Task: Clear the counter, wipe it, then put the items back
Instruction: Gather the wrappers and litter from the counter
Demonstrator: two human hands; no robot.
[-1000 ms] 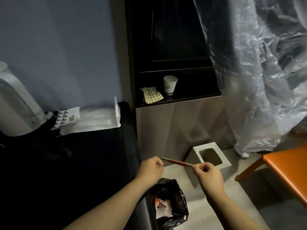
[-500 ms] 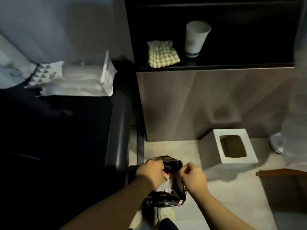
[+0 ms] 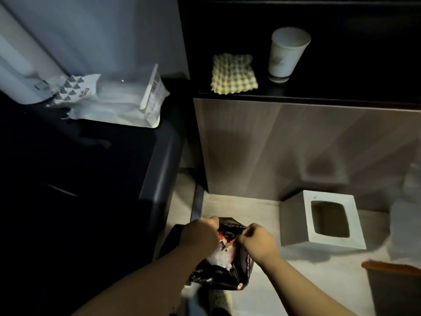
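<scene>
Hands: two, both low in the near centre, over the mouth of one black plastic rubbish bag (image 3: pixel 224 271) that sits on the pale floor (image 3: pixel 273 290).
Left grip: the left hand (image 3: pixel 200 236) is clenched on the bag's left rim, knuckles up, its fingertips hidden.
Right grip: the right hand (image 3: pixel 258 244) pinches the bag's right rim between thumb and curled fingers.
Bag contents: white and red wrappers show in the gap between the two hands; how many I cannot tell.
Counter: one dark counter (image 3: pixel 159 169) fills the left side.
On the counter: one white plastic packet with a triangle print (image 3: pixel 118 102) lies at the far end, touching one white rounded appliance (image 3: pixel 20 71) at the far left.
Shelf: one dark shelf (image 3: pixel 341 96), far right, carries one yellow checked cloth (image 3: pixel 233 74) and, to its right and apart from it, one upright white paper cup (image 3: pixel 287 53).
Floor, right: one grey square bin with a white top (image 3: pixel 328 221) stands to the right of the bag, against the brown cabinet front (image 3: pixel 296 144).
Near right edge: one orange seat edge (image 3: pixel 391 267).
</scene>
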